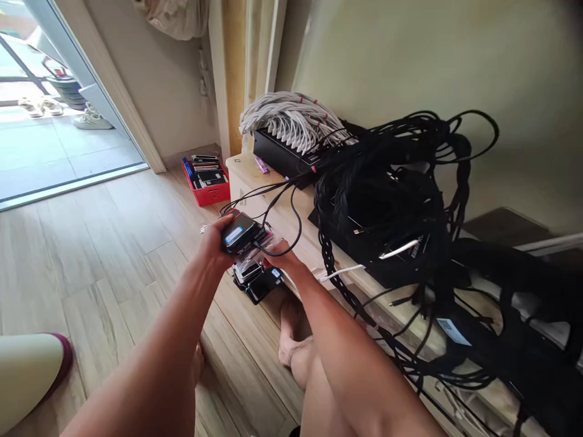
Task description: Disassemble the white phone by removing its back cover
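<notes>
My left hand (213, 241) is wrapped round the near side of a stack of dark smartphones (242, 229), the top one with a light blue label. Black cables (294, 212) run from the bench to the stack, and one plug meets its right edge. At that right end my right hand (285, 256) is closed beside some clear plastic wrap (251, 260); its fingertips are partly hidden, so what it grips is unclear. Below both hands lies a pile of more phones (260, 285), one showing a small blue-white label.
Along the wall runs a low wooden bench (239, 167) with a black box (282, 156), bundled white cables (291, 115) and a large tangle of black cables (392, 158). A red basket (213, 194) of phones stands on the floor. An open doorway is at left.
</notes>
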`<action>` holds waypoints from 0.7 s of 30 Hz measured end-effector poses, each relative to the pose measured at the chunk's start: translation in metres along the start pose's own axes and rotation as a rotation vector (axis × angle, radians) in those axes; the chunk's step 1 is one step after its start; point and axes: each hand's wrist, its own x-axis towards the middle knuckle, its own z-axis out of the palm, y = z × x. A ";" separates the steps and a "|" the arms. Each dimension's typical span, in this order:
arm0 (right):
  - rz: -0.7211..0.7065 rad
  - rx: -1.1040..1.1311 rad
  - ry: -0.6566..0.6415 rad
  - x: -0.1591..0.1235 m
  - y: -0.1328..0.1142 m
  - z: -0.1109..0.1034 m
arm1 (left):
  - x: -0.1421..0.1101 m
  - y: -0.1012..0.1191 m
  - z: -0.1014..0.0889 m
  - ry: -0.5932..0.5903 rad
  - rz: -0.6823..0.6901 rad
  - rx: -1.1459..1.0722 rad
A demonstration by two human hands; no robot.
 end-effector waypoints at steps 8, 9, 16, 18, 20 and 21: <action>-0.027 0.201 0.041 -0.080 -0.030 -0.040 | 0.005 -0.005 0.003 -0.002 -0.002 -0.094; -0.001 0.296 0.045 -0.087 -0.036 -0.041 | 0.007 -0.006 0.004 -0.004 -0.005 -0.103; 0.168 0.790 -0.081 -0.109 -0.065 -0.047 | 0.017 -0.015 0.005 -0.051 0.007 -0.138; 0.164 0.772 -0.061 -0.109 -0.066 -0.046 | 0.017 -0.014 0.005 -0.019 0.020 -0.131; 0.141 0.754 -0.022 -0.108 -0.065 -0.044 | 0.017 -0.014 0.006 -0.011 0.031 -0.116; 0.132 0.753 -0.025 -0.108 -0.065 -0.043 | 0.017 -0.013 0.006 -0.018 0.033 -0.108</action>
